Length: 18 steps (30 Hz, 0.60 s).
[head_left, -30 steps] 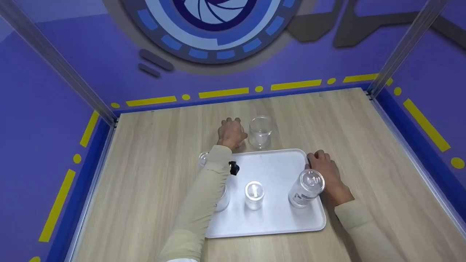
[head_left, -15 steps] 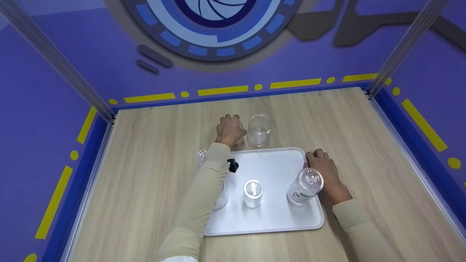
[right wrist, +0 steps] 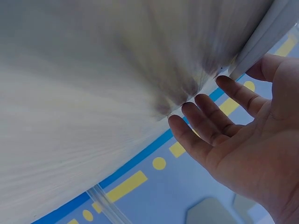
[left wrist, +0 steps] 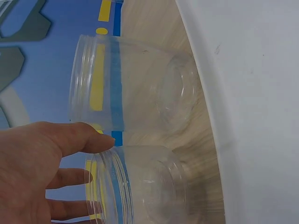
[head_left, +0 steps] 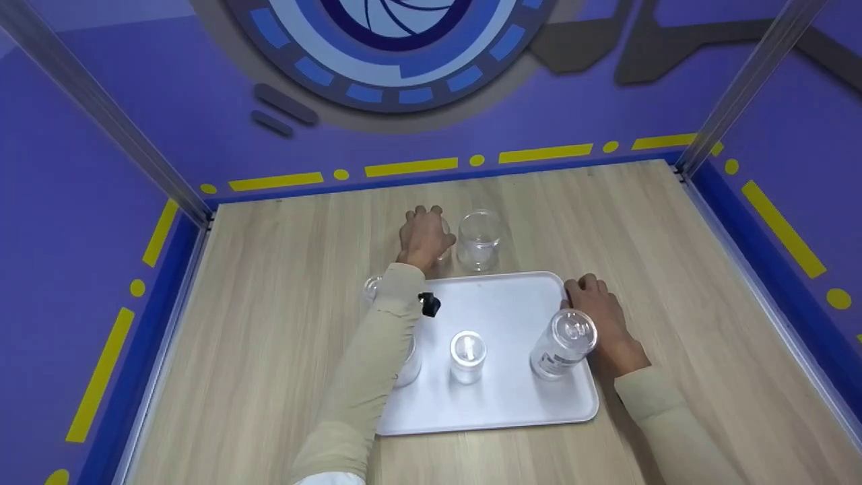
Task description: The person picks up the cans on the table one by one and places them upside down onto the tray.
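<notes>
My left hand point(head_left: 424, 237) is behind the tray, its thumb and fingers round the rim of a clear plastic jar point(left wrist: 154, 191) that stands on the table. Close beside that jar is a second, larger-looking clear jar point(head_left: 479, 239), upright and apart from the hand. At the tray's right edge, my right hand point(head_left: 599, 313) rests with its fingertips on the table and its thumb close against the tray side; whether the thumb presses it is unclear. The white tray point(head_left: 502, 313) carries a small clear jar point(head_left: 468, 358) and a larger jar with a printed label point(head_left: 564, 345).
Partly behind the left sleeve are another clear jar point(head_left: 409, 367) on the tray and one point(head_left: 371, 288) by its back left corner. Purple panels point(head_left: 417, 135) with metal corner posts bound the wooden table point(head_left: 269, 283) at the back and sides.
The whole head view has shifted up slightly. My left hand stays at the same jar, and my right hand stays by the tray edge.
</notes>
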{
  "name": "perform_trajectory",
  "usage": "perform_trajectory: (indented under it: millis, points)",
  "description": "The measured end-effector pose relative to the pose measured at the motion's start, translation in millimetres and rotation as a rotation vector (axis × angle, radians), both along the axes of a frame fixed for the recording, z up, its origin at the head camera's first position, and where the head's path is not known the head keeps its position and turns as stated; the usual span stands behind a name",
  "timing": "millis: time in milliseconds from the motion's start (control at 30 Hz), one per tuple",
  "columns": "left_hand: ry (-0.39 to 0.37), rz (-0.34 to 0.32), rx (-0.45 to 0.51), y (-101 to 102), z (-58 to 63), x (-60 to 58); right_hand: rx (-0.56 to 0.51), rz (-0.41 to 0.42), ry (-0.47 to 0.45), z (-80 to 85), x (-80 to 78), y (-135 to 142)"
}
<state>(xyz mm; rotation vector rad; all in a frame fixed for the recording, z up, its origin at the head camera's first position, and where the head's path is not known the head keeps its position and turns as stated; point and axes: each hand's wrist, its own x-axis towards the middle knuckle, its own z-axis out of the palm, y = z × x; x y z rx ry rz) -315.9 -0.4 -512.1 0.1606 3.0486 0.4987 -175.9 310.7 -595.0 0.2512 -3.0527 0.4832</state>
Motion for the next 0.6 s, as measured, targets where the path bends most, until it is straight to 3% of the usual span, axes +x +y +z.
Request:
perform_trajectory:
  millis: [600]
  points:
    - [0.040,0.002,0.051,-2,13.9,-0.4,-0.011,0.015,0.028,-2.1,-1.4,2]
